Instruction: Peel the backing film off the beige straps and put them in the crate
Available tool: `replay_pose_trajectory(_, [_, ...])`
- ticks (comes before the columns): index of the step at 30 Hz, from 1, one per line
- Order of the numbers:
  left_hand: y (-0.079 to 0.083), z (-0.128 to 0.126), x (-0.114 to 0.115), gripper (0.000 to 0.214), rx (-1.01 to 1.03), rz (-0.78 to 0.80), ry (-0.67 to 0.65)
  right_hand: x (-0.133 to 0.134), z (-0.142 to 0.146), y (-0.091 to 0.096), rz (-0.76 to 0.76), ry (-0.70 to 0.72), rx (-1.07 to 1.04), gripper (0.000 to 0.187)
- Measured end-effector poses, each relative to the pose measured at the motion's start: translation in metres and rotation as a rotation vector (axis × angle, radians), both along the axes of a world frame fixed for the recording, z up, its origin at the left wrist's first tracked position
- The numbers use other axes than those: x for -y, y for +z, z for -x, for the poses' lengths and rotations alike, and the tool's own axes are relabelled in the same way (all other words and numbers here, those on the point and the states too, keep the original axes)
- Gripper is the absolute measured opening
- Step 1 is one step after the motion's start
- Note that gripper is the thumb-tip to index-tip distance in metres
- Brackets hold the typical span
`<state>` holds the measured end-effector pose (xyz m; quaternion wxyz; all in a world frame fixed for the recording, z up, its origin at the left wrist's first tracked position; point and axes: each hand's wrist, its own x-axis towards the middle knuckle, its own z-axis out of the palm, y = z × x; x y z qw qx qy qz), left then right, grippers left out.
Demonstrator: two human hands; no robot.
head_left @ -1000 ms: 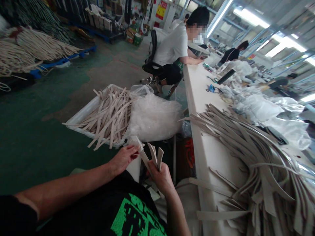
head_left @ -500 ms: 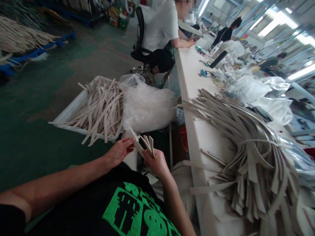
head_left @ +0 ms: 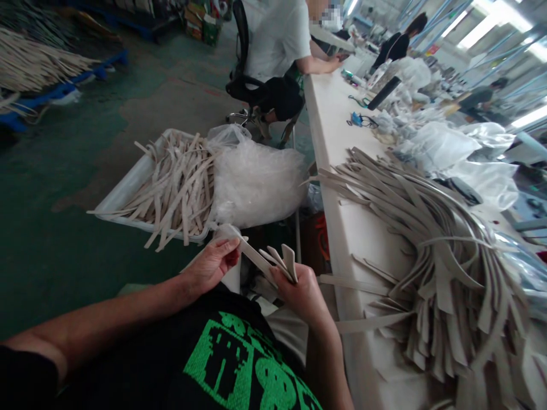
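My right hand [head_left: 302, 289] is closed around several flat beige strips [head_left: 280, 263], whose ends fan out above the fist. One beige strip [head_left: 257, 257] slants from that fist across to my left hand [head_left: 216, 263]. There the thumb and fingers pinch its far end, where a bit of clear plastic [head_left: 231, 230] shows; whether the plastic is attached to the strip I cannot tell. Just beyond the hands bulges a bag of clear plastic [head_left: 260, 185]. It sits against a white bin [head_left: 123, 191] heaped with loose beige strips [head_left: 182, 191].
At right, a long white table [head_left: 320, 122] carries a large bundle of beige strips [head_left: 440, 267], some jutting past its edge. Crumpled plastic bags [head_left: 444, 151] lie farther back. A seated person [head_left: 277, 45] works at the far end. Blue pallets [head_left: 100, 71] hold more strips at upper left.
My right hand has moved right and slightly down, away from my left hand, so more of the strip between them shows. The left hand keeps its pinch.
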<state>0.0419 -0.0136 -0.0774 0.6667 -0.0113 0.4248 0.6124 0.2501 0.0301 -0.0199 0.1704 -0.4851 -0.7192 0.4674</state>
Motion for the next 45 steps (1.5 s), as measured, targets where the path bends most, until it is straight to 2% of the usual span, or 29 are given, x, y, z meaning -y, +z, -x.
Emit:
replay_pose_trajectory(3, [0.004,-0.012,0.006,0.025,0.001,-0.027,-0.067,0.002,0.005,0.004,-0.034,0.025,0.032,0.037])
replay_pose_trajectory(6, [0.009,-0.015,0.002,0.029,-0.041,-0.077,-0.108,0.001,0.017,-0.001,-0.009,-0.014,0.006,0.039])
replay_pose_trajectory(9, [0.017,-0.008,-0.005,0.03,-0.129,-0.142,-0.056,0.002,0.018,0.0,0.058,-0.026,-0.053,0.042])
replay_pose_trajectory(12, [0.028,-0.003,-0.005,0.029,-0.203,-0.226,-0.02,0.005,0.01,0.009,0.038,0.003,-0.087,0.04])
replay_pose_trajectory(17, [0.044,-0.015,0.002,0.027,-0.265,-0.39,-0.217,0.014,0.004,0.018,-0.119,-0.014,-0.23,0.027])
replay_pose_trajectory(21, [0.048,-0.011,-0.005,0.029,-0.218,-0.365,-0.113,0.019,0.006,0.016,-0.137,-0.018,-0.367,0.015])
replay_pose_trajectory(23, [0.047,-0.003,-0.008,0.03,-0.143,-0.307,-0.057,0.021,0.005,0.017,-0.199,0.003,-0.407,0.024])
replay_pose_trajectory(27, [0.038,0.007,-0.009,0.024,0.012,-0.176,-0.086,0.023,0.005,0.023,-0.437,0.086,-0.372,0.027])
replay_pose_trajectory(32, [0.031,0.005,-0.004,0.017,0.086,-0.077,-0.181,0.017,0.011,0.02,-0.497,0.11,-0.325,0.02])
replay_pose_trajectory(36, [0.027,0.0,-0.001,0.018,0.092,-0.101,-0.308,0.009,0.018,0.013,-0.578,0.108,-0.291,0.014])
replay_pose_trajectory(40, [0.018,-0.004,0.003,0.028,0.144,-0.109,-0.469,0.005,0.022,0.009,-0.543,0.157,-0.325,0.015])
replay_pose_trajectory(43, [0.005,-0.002,0.001,0.031,0.23,-0.077,-0.434,0.007,0.018,0.012,-0.474,0.114,-0.3,0.016])
replay_pose_trajectory(45, [-0.01,0.007,-0.007,0.032,0.267,0.025,-0.328,0.008,0.012,0.017,-0.405,0.086,-0.282,0.011])
